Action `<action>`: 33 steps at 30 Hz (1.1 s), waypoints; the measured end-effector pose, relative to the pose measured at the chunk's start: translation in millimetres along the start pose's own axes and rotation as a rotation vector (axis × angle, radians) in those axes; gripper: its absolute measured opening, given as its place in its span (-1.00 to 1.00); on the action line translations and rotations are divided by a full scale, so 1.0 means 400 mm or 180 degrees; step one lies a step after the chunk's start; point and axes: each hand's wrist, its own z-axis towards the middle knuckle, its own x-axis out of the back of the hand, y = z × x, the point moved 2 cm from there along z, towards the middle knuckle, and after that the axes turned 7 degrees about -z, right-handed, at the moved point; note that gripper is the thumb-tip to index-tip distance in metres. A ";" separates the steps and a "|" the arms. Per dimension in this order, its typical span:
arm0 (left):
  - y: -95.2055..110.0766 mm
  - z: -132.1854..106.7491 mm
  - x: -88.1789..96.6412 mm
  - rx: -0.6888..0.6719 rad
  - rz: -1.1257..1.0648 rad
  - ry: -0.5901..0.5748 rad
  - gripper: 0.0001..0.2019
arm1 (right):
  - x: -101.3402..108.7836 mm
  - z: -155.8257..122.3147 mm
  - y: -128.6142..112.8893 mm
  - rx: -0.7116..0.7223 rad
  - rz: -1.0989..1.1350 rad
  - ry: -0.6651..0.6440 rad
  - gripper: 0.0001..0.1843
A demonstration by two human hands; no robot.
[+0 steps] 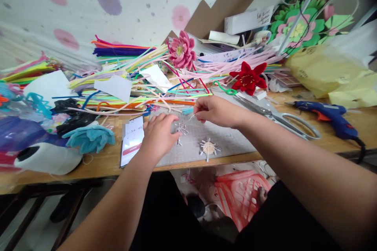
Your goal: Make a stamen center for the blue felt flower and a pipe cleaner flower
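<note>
My right hand (210,110) pinches a short white piece of pipe cleaner (192,117) over the grey cutting mat (235,141). Beside the phone, my left hand (160,133) hovers with thumb and fingers apart, holding nothing that I can see. Between the two hands lies a small heap of short white pieces (182,128). Closer to the mat's front edge sits a round beige disc (209,148) with short white pieces sticking out around its rim. A few light blue strands (188,110) lie behind the heap.
Bundles of coloured pipe cleaners (126,86) fill the back of the table. Large scissors (282,121) and a blue glue gun (326,113) lie right. Left are a phone (132,143), a blue fuzzy flower (90,135) and a white spool (48,159). A red flower (249,78) stands behind.
</note>
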 end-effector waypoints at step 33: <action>0.106 -0.137 -0.094 -0.1113 -0.0599 0.0122 -0.87 | -0.057 -0.172 0.063 -0.0562 -0.0184 -0.0009 -0.86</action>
